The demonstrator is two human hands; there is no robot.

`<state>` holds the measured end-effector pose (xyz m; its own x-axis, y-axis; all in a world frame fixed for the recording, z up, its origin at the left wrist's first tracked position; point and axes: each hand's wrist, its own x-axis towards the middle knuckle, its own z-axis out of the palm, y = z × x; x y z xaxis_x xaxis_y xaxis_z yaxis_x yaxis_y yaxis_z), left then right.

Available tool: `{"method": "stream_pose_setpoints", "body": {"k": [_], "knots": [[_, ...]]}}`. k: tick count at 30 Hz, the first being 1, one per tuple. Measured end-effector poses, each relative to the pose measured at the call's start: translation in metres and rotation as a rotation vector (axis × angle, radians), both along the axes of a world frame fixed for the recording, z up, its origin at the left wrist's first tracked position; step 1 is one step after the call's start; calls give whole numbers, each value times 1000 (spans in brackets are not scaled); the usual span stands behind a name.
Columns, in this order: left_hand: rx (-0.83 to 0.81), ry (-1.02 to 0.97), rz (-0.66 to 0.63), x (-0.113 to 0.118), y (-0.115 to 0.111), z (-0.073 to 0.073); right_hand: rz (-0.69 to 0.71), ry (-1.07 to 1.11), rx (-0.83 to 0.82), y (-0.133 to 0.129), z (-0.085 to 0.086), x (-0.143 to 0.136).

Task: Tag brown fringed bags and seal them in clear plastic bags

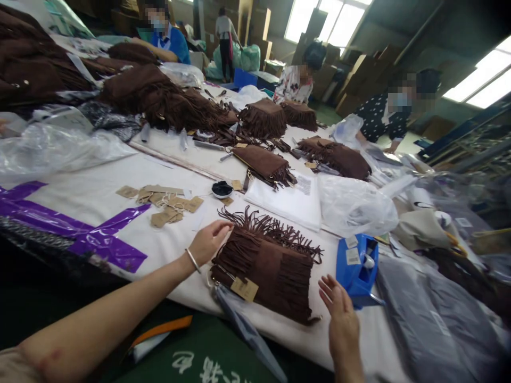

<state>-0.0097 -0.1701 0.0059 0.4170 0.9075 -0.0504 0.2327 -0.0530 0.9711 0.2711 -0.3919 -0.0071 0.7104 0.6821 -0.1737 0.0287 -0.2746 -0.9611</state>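
Bag (268, 261) lies between the hands, long axis running crosswise; left hand (211, 242) is nearer, fingers narrow, grip unclear; right hand (339, 308) is loosely spread, apart.

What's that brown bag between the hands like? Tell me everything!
The bag is dark brown and looks like suede, with a plain middle and fringe down both sides; more fringe sprawls beyond its far edge. It lies flat on the white table, a tan tag on top. The left hand is at its far left corner; the right hand is apart.
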Motion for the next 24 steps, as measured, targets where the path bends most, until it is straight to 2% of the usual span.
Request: {"method": "stream_pose_setpoints", "body": {"k": [2, 4, 8, 12, 16, 20, 24], "knots": [[-310, -53, 70, -16, 19, 1, -48, 306, -28, 0, -1, 31], [-570, -92, 35, -24, 34, -1, 30, 560, -93, 11, -1, 54], [-901, -138, -165, -14, 60, -8, 339, 872, -192, 59, 9, 67], [-1115, -137, -439, 11, 86, -16, 551, 927, -243, 108, 14, 60], [-1226, -211, -691, 42, 107, -23, 588, 807, -276, 141, 6, 61], [-1255, -202, -879, 80, 118, -35, 572, 809, -295, 166, -4, 64], [-1233, -155, -904, 107, 121, -49, 588, 863, -350, 180, -14, 66]]}}
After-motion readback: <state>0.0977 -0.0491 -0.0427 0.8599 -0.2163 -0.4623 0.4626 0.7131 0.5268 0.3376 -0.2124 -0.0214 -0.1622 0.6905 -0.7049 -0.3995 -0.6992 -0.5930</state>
